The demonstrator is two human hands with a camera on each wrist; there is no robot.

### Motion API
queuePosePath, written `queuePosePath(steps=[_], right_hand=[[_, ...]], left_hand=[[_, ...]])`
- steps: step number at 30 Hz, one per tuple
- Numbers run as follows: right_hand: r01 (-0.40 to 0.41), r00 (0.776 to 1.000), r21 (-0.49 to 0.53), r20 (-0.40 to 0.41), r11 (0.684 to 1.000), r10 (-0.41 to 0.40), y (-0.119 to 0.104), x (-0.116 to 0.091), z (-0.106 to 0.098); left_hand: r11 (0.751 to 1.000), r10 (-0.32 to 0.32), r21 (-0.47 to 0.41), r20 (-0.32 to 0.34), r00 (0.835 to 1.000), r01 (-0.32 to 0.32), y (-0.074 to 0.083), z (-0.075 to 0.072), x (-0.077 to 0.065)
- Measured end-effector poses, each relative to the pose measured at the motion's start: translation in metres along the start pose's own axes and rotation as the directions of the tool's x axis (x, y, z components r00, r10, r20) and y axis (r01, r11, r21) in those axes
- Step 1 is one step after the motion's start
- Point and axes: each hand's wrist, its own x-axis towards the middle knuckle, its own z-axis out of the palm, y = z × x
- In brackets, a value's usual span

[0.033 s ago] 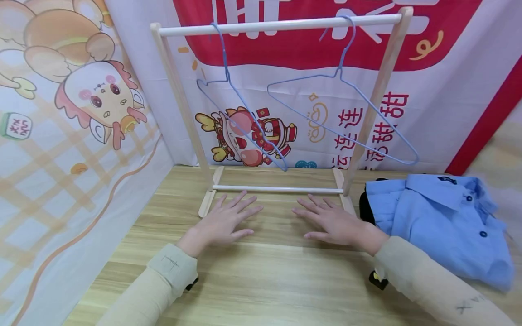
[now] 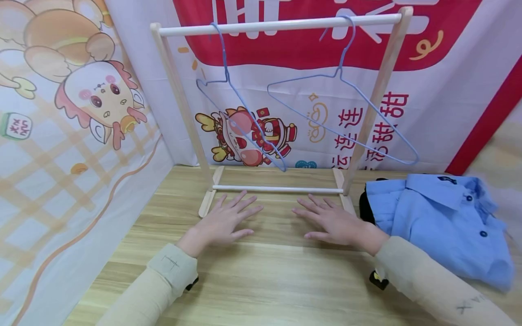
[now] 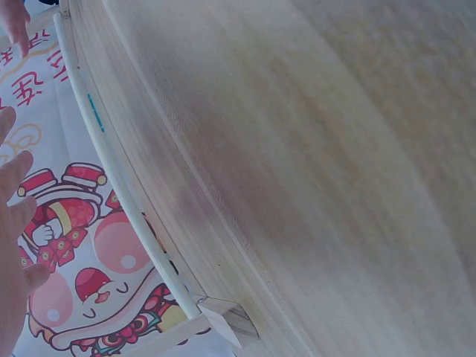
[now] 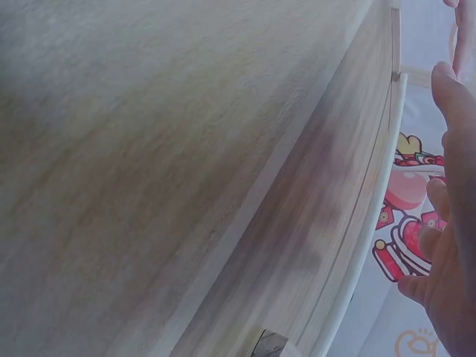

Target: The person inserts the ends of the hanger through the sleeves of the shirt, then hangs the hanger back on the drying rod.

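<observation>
My left hand [image 2: 222, 220] is spread palm down above the table, just in front of the left foot of a small wooden clothes rack [image 2: 377, 90]. On the other side, my right hand [image 2: 336, 222] is spread the same way near the rack's right foot. Neither hand holds anything. Two blue wire hangers hang from the rack's white top bar: the left hanger [image 2: 244, 106] is turned at an angle, and the right hanger [image 2: 310, 78] faces forward more. Both wrist views show part of the left hand [image 3: 15, 230] and right hand [image 4: 454, 216] above the tabletop.
A folded light blue shirt [image 2: 440, 222] with dark buttons lies right of the rack, with something black partly under it. The wood-grain table [image 2: 281, 280] meets a printed cloth backdrop [image 2: 244, 59] behind the rack and a printed cloth [image 2: 134, 181] at left.
</observation>
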Motion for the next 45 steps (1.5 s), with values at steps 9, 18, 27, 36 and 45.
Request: queuePosePath(steps=[9,18,27,36,45], right_hand=[[0.018,1.0,-0.006,-0.012,1.0,-0.018,-0.002,-0.002,-0.003],[-0.004,1.0,-0.003,0.003,1.0,0.004,-0.003,-0.005,-0.005],[-0.012,1.0,-0.002,0.014,1.0,0.012,-0.002,-0.01,-0.006],[-0.003,1.0,-0.012,0.0,1.0,0.003,-0.008,-0.016,-0.015],[-0.04,0.998,-0.048,-0.046,0.998,0.038,-0.009,-0.029,-0.022]], left_hand=[[1.0,0.0,0.017,-0.003,1.0,0.0,-0.002,0.001,-0.002],[1.0,0.001,0.014,-0.001,1.0,-0.001,-0.002,0.002,-0.003],[0.999,0.02,0.027,-0.018,1.0,-0.019,-0.001,0.002,-0.003],[0.999,0.028,0.017,-0.017,0.999,-0.027,0.0,-0.001,-0.001],[1.0,0.006,0.004,-0.021,1.0,-0.006,0.003,-0.002,0.001]])
